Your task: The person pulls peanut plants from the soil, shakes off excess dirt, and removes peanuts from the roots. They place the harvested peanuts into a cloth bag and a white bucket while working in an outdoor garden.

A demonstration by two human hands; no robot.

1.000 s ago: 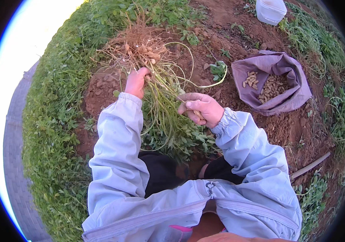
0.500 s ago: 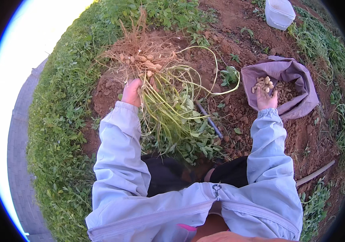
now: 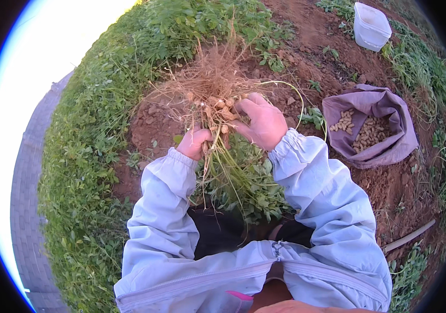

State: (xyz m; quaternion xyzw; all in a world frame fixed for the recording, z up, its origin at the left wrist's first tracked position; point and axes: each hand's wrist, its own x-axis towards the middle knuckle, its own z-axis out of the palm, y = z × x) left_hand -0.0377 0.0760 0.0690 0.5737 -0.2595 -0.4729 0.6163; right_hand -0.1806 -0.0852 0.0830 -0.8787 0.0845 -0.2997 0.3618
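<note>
In my left hand [image 3: 194, 144] is a bunch of pulled peanut plants [image 3: 229, 166], gripped by the stems just below the roots. The tangled brown roots [image 3: 216, 73] point away from me, and the green stems and leaves hang toward my lap. Pale peanut pods [image 3: 222, 108] cluster at the base of the roots. My right hand [image 3: 263, 122] is closed at the right side of this cluster, its thumb and fingers on the pods. How many pods it grips is hidden.
A purple-grey sack [image 3: 401, 141] with rolled-down sides stands on the soil to the right, holding loose peanuts [image 3: 373, 133]. Beyond it is a white plastic bucket [image 3: 371, 32]. A pale stick [image 3: 409, 236] lies at the lower right. Leafy green plants [image 3: 84, 172] grow along the left.
My right hand has moved left from the sack to the roots, leaving a small pile of pods in the sack. My left hand and the bunch have shifted right and slightly nearer.
</note>
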